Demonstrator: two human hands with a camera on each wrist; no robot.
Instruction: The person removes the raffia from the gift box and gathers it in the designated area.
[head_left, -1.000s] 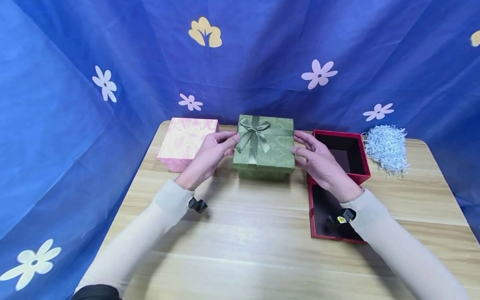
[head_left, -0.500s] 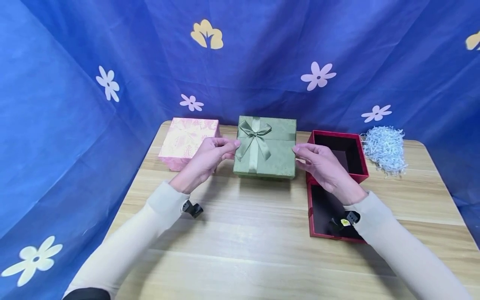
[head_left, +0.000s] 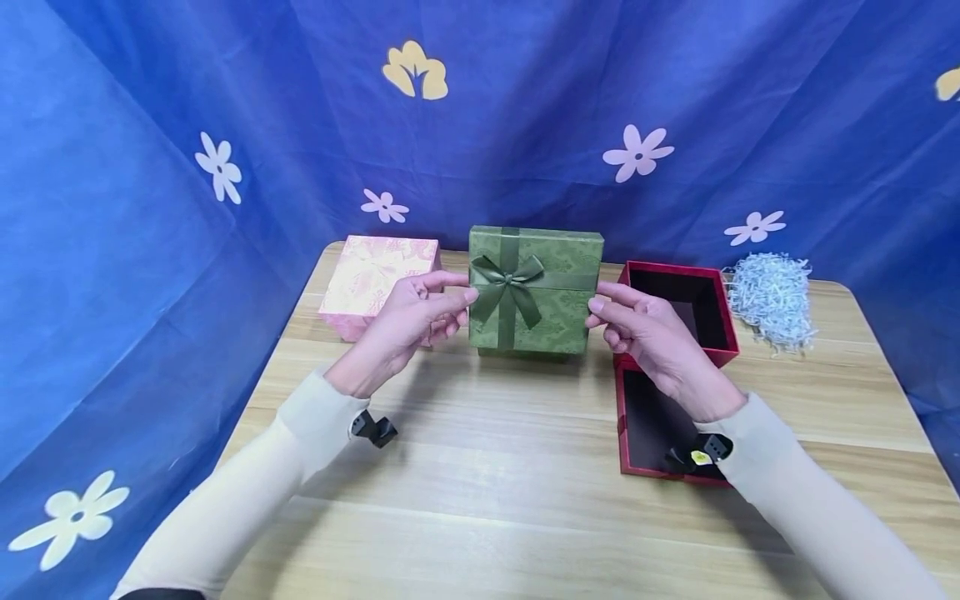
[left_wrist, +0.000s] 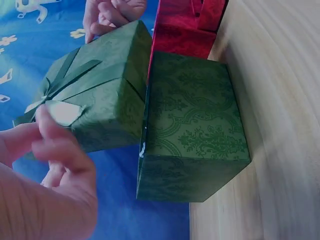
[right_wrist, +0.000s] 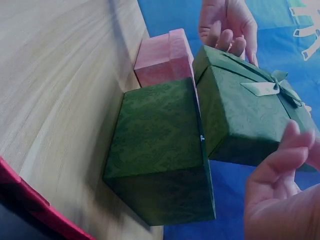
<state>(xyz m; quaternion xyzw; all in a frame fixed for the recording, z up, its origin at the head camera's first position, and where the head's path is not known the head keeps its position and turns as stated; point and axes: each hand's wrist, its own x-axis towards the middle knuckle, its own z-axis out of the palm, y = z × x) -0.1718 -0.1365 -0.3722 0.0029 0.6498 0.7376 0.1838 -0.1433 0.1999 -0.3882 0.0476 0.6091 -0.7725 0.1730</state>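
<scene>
from my end, the head camera gives me the green lid face-on, its top tipped towards me with the bow on the left half, but only a dark strip of the green box shows under it. the two wrist cameras fill that in: the box stands on the bench, and the lid is off it at a slant, above its rim. i can't quite tell from these angles whether the lid's edge touches that rim.

at the left side of the lid, the left hand has it pinched, thumb on the top face and fingers bent in close at the edge. the right hand does the same at the right side, thumb and fingers nearly together with only the lid's edge between them.

the right wrist view catches the pink box beyond the green one, on the left; the left wrist view has the red box on the right instead. only the head view lets me see into the red box, and shows a shallow red tray on its near side and pale blue shredded paper to its right.
</scene>
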